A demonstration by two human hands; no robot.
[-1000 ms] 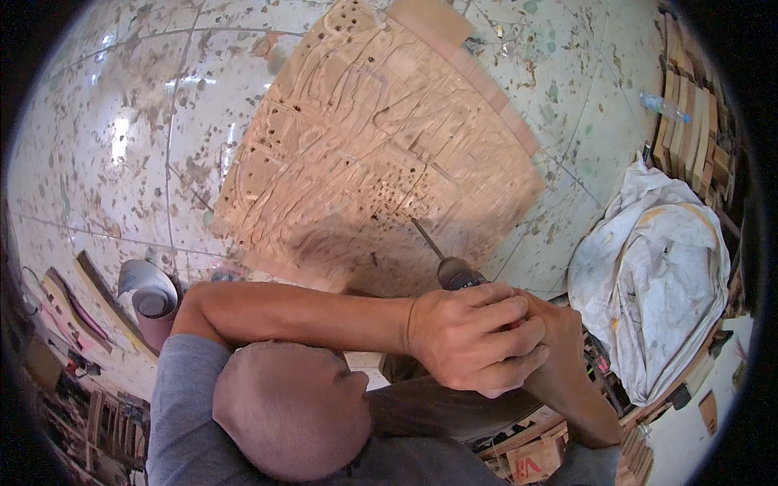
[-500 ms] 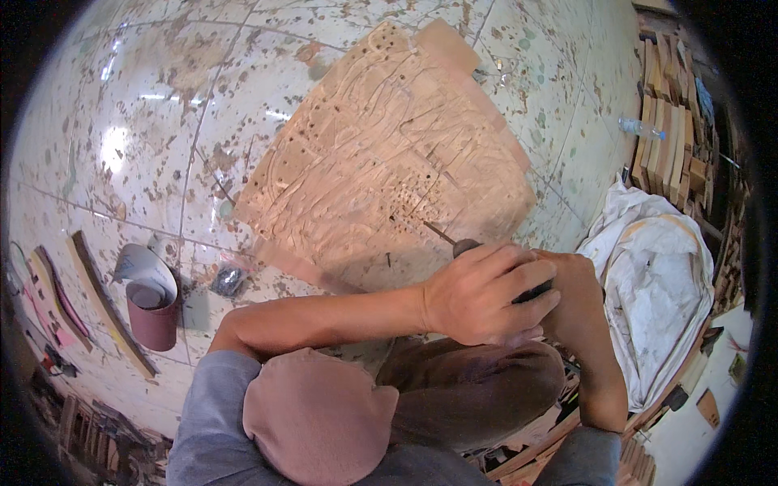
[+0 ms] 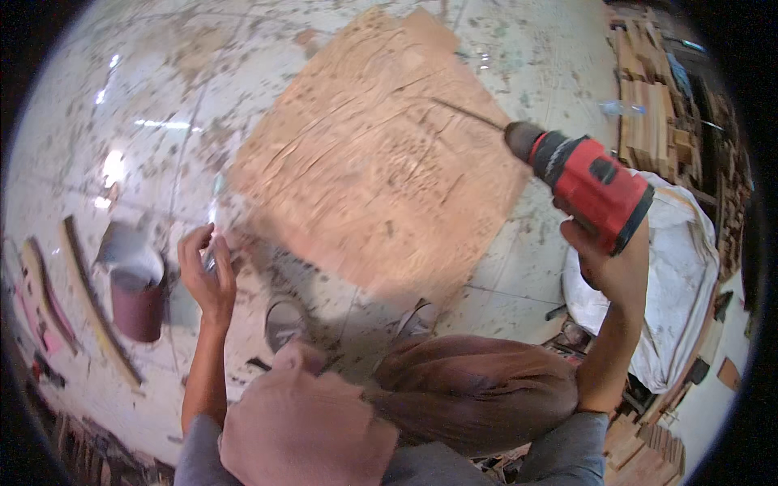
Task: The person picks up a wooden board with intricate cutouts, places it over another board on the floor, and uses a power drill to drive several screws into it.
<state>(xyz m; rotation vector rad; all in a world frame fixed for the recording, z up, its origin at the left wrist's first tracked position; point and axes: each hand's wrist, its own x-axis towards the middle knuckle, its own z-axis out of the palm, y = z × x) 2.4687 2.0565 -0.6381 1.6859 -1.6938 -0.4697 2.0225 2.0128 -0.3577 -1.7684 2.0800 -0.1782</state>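
Red drill (image 3: 596,182) in the right hand (image 3: 606,271), carved board (image 3: 340,162) ahead of the fingers

The right fingers are clamped around the drill's grip, with the body just above them and its long, slender bit (image 3: 470,113) angled away up and to the left. Whether the tip touches the board cannot be told. On the left hand (image 3: 209,275), fingers and thumb stand apart, close to something small and shiny; contact there is unclear.

To work well from here, I'd keep the right wrist firm, bring the bit square to the surface before pressing, and keep the free fingers clear of it.

Between the two sets of fingers and beyond them, the board looks like tan wood, rough with grooves and peppered with small holes. Left of the left fingers stands a maroon roll (image 3: 136,308), curling open at its top; behind the right fingers lies a crumpled white sack (image 3: 681,275).
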